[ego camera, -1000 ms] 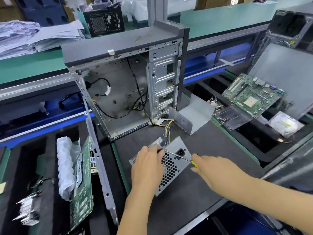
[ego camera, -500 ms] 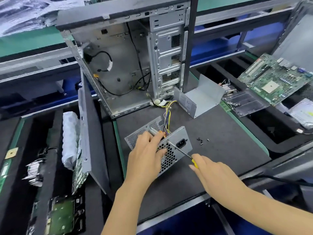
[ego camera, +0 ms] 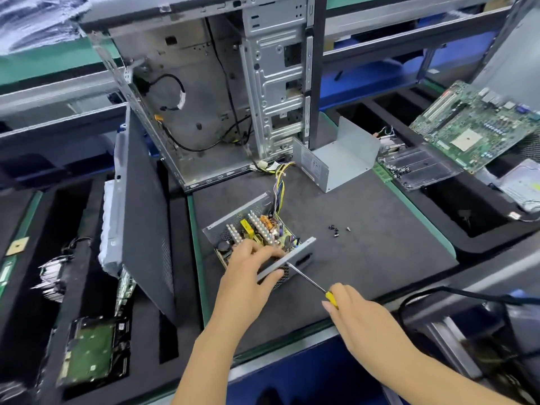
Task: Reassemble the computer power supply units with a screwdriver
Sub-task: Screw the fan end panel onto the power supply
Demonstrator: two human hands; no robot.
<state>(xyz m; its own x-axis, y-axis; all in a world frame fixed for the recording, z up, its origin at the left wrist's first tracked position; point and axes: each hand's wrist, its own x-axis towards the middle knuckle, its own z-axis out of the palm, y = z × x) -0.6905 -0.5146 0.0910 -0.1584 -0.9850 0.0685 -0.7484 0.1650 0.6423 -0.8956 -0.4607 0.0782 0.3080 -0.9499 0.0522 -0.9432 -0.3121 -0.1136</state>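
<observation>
An open power supply unit [ego camera: 257, 229] lies on the dark mat [ego camera: 365, 252], its circuit board and coloured wires exposed. My left hand [ego camera: 251, 276] grips its near metal wall, fingers curled over the edge. My right hand [ego camera: 359, 320] holds a yellow-handled screwdriver [ego camera: 309, 280], whose tip touches that near wall beside my left fingers. A few small screws [ego camera: 337, 229] lie loose on the mat to the right of the unit. The unit's grey metal cover [ego camera: 342, 162] stands apart behind them.
An empty computer case [ego camera: 222, 92] stands upright behind the unit, its side panel [ego camera: 143, 211] leaning at the left. A motherboard [ego camera: 476, 124] and a clear screw tray [ego camera: 418, 168] sit at the right. Foam trays with parts flank the mat.
The view has tilted down and closer, so the unit's open top now shows. My left hand has shifted to grip the near wall. The screwdriver tip stays at that wall.
</observation>
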